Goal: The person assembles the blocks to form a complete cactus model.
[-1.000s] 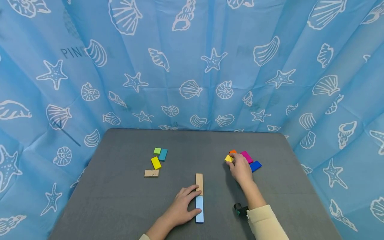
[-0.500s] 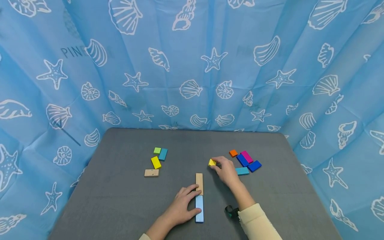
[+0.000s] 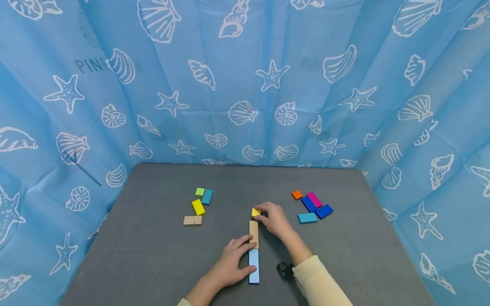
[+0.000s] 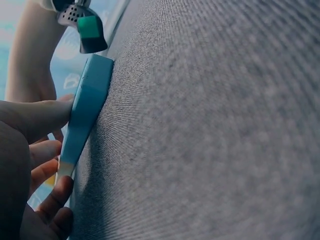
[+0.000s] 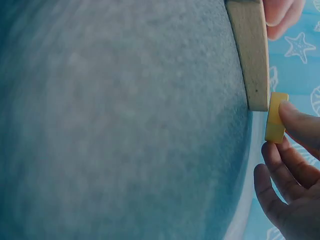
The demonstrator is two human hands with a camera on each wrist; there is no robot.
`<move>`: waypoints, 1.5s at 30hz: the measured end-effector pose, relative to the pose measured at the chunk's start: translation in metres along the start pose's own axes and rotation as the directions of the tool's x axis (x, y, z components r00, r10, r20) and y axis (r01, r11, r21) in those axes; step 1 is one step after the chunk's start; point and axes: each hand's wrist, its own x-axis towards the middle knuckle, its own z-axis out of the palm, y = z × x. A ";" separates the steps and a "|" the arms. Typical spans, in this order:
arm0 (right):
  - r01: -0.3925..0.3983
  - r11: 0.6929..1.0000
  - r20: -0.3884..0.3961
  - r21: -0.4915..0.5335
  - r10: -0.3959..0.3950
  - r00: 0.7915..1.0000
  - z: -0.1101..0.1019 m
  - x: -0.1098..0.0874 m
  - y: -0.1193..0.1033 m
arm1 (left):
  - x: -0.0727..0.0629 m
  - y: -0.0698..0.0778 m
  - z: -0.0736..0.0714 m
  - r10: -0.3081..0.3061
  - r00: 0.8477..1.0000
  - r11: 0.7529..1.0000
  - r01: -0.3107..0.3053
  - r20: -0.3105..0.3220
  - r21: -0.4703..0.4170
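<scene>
A light blue block (image 3: 254,266) and a plain wooden block (image 3: 254,233) lie end to end on the grey table. My left hand (image 3: 232,262) rests over them from the left, its thumb on the light blue block and its fingertips on the wooden one. My right hand (image 3: 274,219) pinches a small yellow block (image 3: 255,213) between thumb and fingers. In the right wrist view the yellow block (image 5: 276,118) is held close by the far end of the wooden block (image 5: 251,55), raised a little over the table.
To the left lie a light green block (image 3: 200,192), a teal block (image 3: 207,196), a yellow block (image 3: 198,207) and a wooden block (image 3: 192,220). On the right are orange (image 3: 297,195), magenta (image 3: 314,199), cyan (image 3: 307,218) and two dark blue blocks (image 3: 324,211). A shell-patterned curtain (image 3: 268,106) hangs behind.
My right hand has carried the small yellow block leftward from the right-hand group to the far end of the row. The left hand has kept its place on the two blocks.
</scene>
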 end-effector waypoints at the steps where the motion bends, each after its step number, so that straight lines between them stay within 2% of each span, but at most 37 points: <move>1: 0.008 1.000 0.004 0.002 -0.008 1.000 0.001 0.000 0.000 | 0.000 0.000 0.000 0.001 1.000 1.000 -0.001 0.000 -0.005; 13: 0.048 0.999 0.081 0.008 -0.048 0.996 0.005 0.002 0.001 | 0.001 -0.002 0.000 -0.011 1.000 1.000 0.011 0.010 -0.019; 22: 0.048 0.999 0.082 0.020 -0.049 0.995 0.005 0.002 -0.001 | 0.001 -0.005 0.000 -0.003 1.000 1.000 0.003 0.022 -0.031; 25: 0.019 0.999 0.044 0.028 -0.020 0.999 0.002 -0.001 -0.003 | 0.001 -0.006 0.000 0.000 1.000 0.999 0.001 0.020 -0.033; 29: -0.053 0.995 -0.058 0.085 0.058 0.997 -0.005 -0.007 -0.009 | 0.001 -0.005 0.001 -0.011 1.000 0.999 0.011 0.014 -0.040; 36: -0.134 0.977 -0.225 0.169 0.171 0.959 -0.021 -0.022 -0.004 | 0.002 -0.002 0.001 -0.024 1.000 0.999 0.025 0.010 -0.024; 45: -0.143 0.973 -0.279 0.184 0.191 0.941 -0.049 -0.038 0.020 | 0.000 -0.002 0.002 -0.015 1.000 1.000 0.015 -0.004 -0.011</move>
